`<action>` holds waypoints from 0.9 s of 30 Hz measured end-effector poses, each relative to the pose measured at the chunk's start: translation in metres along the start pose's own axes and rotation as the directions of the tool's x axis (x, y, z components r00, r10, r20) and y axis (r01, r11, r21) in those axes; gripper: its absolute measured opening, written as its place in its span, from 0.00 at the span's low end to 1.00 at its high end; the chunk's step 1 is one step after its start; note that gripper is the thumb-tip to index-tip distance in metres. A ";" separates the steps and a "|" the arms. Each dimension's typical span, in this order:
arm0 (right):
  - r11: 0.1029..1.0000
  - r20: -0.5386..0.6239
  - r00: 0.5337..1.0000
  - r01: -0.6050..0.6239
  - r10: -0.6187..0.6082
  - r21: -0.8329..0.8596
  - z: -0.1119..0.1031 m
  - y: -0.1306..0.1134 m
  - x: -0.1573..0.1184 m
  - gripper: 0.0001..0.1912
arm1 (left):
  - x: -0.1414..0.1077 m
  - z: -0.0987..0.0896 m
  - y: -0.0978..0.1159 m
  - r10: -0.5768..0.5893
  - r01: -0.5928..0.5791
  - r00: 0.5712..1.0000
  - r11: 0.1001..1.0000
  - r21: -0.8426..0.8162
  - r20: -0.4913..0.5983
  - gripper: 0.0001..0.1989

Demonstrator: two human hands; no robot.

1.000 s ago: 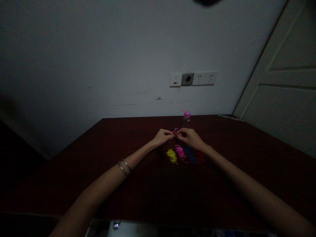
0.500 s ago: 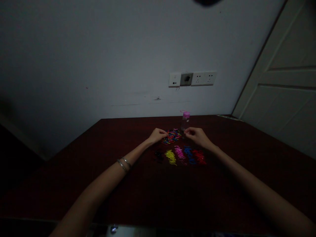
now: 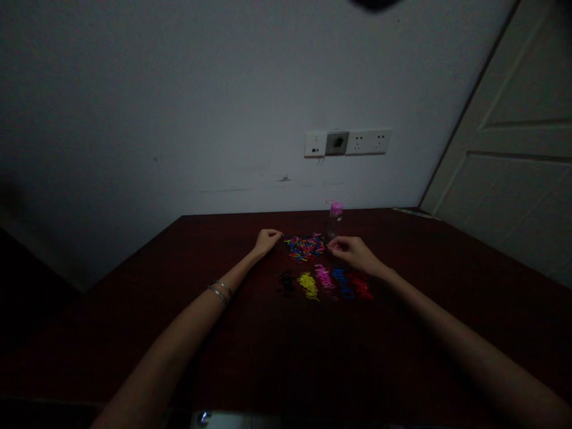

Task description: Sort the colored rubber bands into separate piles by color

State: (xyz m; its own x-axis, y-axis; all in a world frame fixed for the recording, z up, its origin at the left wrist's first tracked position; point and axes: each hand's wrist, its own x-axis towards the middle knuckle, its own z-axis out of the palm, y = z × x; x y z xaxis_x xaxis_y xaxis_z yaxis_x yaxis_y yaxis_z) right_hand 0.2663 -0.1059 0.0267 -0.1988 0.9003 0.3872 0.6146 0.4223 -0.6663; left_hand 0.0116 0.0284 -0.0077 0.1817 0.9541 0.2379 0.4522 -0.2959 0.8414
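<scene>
Both the left hand (image 3: 268,239) and the right hand (image 3: 352,250) have thumb and fingers drawn together; whether either grips a band is too small and dark to tell. Between them on the dark red table (image 3: 250,345) lies a mixed pile of small multicoloured bands (image 3: 305,247), the left hand just off its left edge, the right fingertips close to its right edge. Nearer, a row of sorted heaps runs left to right: black bands (image 3: 286,282), yellow bands (image 3: 308,286), pink bands (image 3: 324,277), blue bands (image 3: 343,282) and red bands (image 3: 361,286). Two bangles (image 3: 218,291) circle the left wrist. Just beyond the right hand, a clear pink-capped bottle (image 3: 335,225) stands upright. Farther, wall sockets (image 3: 367,142) line the wall (image 3: 223,107), with a panelled door (image 3: 513,161) at right.
</scene>
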 end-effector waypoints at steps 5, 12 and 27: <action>0.996 0.109 0.991 0.078 -0.073 -0.034 0.014 -0.021 0.001 0.10 | 0.003 -0.011 -0.017 -0.011 0.009 0.995 1.000 -0.024 -0.099 0.18; 0.932 0.393 0.901 0.287 -0.183 -0.222 0.041 -0.071 -0.002 0.06 | -0.002 -0.011 -0.016 0.046 -0.047 0.998 0.999 -0.027 -0.036 0.18; 0.910 0.434 0.875 0.339 -0.212 -0.240 0.039 -0.067 0.002 0.07 | -0.001 -0.010 -0.019 0.023 -0.025 0.997 0.999 -0.026 -0.077 0.16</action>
State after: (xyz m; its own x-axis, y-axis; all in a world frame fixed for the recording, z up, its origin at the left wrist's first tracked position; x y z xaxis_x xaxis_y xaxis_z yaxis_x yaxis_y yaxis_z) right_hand 0.1945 -0.1279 0.0471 -0.6358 0.7445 0.2035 0.6747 0.6642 -0.3220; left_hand -0.0057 0.0338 -0.0185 0.1240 0.9477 0.2942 0.4246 -0.3187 0.8474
